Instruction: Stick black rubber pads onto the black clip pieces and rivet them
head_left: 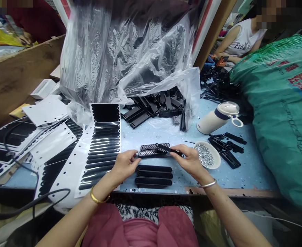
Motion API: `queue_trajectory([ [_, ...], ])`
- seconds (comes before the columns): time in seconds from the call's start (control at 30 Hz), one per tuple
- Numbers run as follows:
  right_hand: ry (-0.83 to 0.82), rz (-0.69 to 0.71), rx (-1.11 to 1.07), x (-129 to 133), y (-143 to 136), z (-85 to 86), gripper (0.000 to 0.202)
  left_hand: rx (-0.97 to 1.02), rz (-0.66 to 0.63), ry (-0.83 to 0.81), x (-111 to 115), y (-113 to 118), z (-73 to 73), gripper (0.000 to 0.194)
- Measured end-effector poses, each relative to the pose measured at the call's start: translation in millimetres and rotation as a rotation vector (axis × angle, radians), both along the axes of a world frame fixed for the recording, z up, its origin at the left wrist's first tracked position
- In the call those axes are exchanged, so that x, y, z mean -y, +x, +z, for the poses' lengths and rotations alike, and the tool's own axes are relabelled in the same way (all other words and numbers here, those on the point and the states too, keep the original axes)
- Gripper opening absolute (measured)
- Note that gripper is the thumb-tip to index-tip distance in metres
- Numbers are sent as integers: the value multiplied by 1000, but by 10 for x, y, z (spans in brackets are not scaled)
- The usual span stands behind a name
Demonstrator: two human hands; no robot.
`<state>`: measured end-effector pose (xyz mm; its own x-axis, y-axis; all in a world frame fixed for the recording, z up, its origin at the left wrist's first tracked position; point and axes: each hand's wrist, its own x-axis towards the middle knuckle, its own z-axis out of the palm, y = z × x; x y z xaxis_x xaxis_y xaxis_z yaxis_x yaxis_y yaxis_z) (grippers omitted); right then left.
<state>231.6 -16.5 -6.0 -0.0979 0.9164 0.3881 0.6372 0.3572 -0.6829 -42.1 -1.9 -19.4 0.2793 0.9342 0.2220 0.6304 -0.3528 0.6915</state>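
My right hand [189,159] is closed on a black plastic strip [163,148], held slanted over two black perforated strips. Its far end reaches across the upper perforated strip [151,146]. My left hand [125,164] has its fingers curled, with thumb and forefinger at the left end of the lower perforated strip [151,153]. Directly below, several smooth black strips [154,180] lie stacked in a row near the table's front edge. Beside my right hand stands a white bowl [217,164] of small shiny metal pieces [204,154].
A clear plastic bag [151,68] spills black parts [151,108] at the back. Sheets of black adhesive strips [101,151] lie left. At right are a white bottle [210,120], loose black parts [229,156] and a large green sack [277,109]. Another person [239,41] sits beyond.
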Motion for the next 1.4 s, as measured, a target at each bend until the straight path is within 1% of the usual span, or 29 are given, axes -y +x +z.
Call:
queue_trajectory([
  [0.1, -7, 42, 32, -68, -16, -16, 9, -18, -60, 5, -47, 39, -6, 18],
  [0.23, -37, 136, 83, 64, 22, 29, 10, 26, -121, -37, -39, 35, -1, 20],
  [0.33, -45, 161, 103, 147, 52, 82, 11, 71, -110, -73, -17, 23, -15, 23],
  [0.43, -12, 167, 91, 148, -19, 111, 11, 92, -86, -85, -5, 25, -14, 25],
  [0.57, 35, 207, 85, 113, -219, 109, 12, 94, -97, -120, 6, 38, 24, 15],
  [0.67, 54, 214, 95, 84, -310, 88, 12, 88, -60, -117, 25, 41, 34, 11],
  [0.83, 66, 238, 105, 10, -311, 41, 12, 76, -7, -101, 43, 40, 6, 11],
  [1.07, 35, 277, 123, -35, -348, 2, 11, 126, -26, -123, 29, 31, -14, 16],
  [1.17, 29, 293, 135, -42, -367, -4, 12, 127, -24, -99, 31, 24, -15, 18],
  [1.27, 29, 293, 158, -51, -382, -9, 12, 116, -31, -64, 29, 20, -8, 15],
  [1.4, 23, 300, 164, -60, -397, -20, 13, 119, -35, -65, 25, 21, 6, 13],
])
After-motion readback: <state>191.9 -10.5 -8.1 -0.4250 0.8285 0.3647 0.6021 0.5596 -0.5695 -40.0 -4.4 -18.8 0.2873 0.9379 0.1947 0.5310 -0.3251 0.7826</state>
